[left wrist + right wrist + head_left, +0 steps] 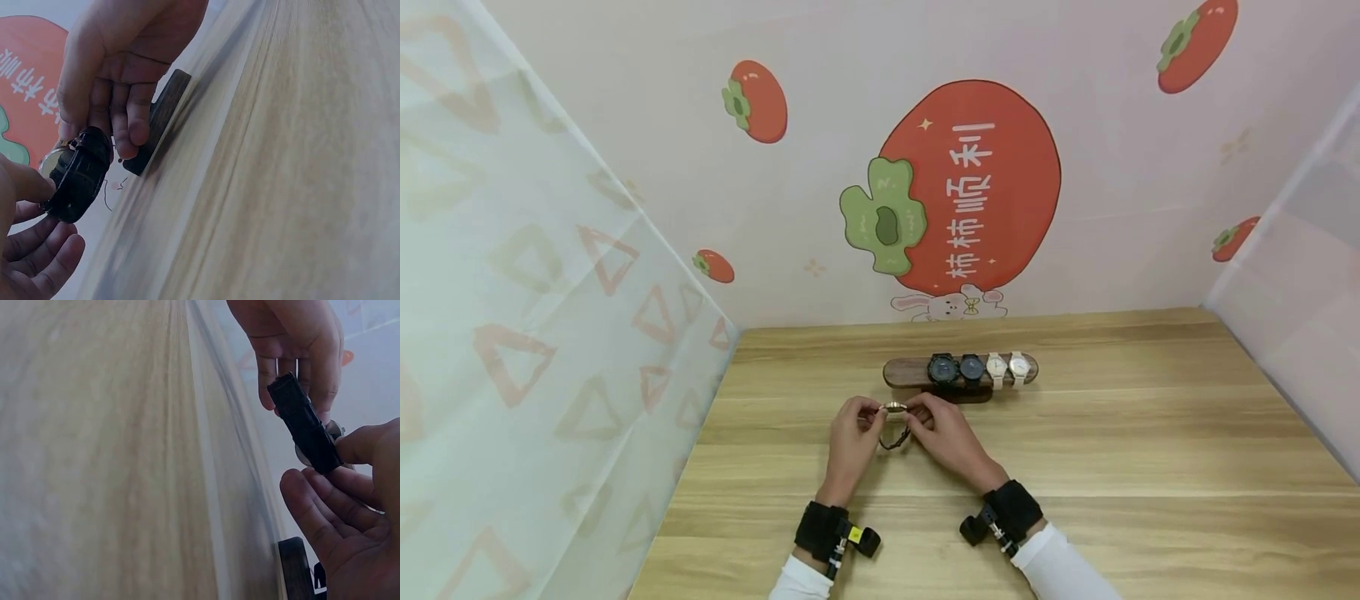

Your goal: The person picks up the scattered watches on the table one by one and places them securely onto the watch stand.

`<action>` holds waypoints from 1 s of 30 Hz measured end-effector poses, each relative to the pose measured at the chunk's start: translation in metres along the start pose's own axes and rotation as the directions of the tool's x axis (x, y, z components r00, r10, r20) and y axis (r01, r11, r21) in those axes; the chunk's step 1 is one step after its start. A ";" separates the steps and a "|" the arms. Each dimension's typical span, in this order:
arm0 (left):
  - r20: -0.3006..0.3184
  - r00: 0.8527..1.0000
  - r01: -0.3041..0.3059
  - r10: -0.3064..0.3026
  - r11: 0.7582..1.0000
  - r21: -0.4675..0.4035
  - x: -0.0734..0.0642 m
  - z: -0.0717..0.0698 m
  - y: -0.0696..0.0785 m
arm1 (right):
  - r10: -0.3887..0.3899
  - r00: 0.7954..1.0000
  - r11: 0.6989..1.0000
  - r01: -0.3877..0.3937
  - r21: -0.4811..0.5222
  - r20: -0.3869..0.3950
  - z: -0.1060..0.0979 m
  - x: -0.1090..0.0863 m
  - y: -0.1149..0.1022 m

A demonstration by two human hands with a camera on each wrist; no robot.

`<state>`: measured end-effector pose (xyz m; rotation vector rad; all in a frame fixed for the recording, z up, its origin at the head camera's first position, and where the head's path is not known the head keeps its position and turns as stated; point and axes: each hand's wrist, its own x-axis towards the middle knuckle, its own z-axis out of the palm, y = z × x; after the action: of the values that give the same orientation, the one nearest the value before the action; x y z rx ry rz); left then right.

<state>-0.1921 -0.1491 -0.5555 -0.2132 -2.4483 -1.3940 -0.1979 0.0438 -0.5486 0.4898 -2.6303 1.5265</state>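
A wristwatch (893, 407) with a gold-coloured case and a black strap is held up between both hands, in front of the watch stand. My left hand (852, 446) pinches it at one side of the case with thumb and fingers. At the opposite side my right hand (953, 440) pinches it the same way. The black strap (84, 178) hangs below the case as a closed loop. From the right wrist view, the strap (305, 428) hides much of the case.
Just beyond the hands stands a dark wooden watch stand (906, 373). Toward its right end it bears a black watch (943, 368), a dark watch (972, 367) and two pale watches (997, 367). A printed wall (805, 217) rises behind the wooden table (1120, 467).
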 end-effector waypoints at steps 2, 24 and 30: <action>-0.005 1.000 -0.006 0.006 1.000 -0.001 0.001 0.000 0.001 | -0.005 1.000 1.000 0.005 0.002 -0.002 -0.001 0.001 0.000; 0.028 0.997 -0.074 0.077 0.995 -0.068 -0.002 0.003 0.003 | -0.073 0.996 0.997 0.071 -0.029 -0.049 -0.011 -0.004 0.002; 0.043 0.992 -0.117 0.120 0.991 -0.058 -0.004 0.004 0.004 | -0.091 0.994 0.996 0.089 -0.033 -0.063 -0.013 -0.004 0.001</action>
<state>-0.1878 -0.1441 -0.5557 -0.4016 -2.3929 -1.4216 -0.1957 0.0569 -0.5436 0.5388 -2.5419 1.4501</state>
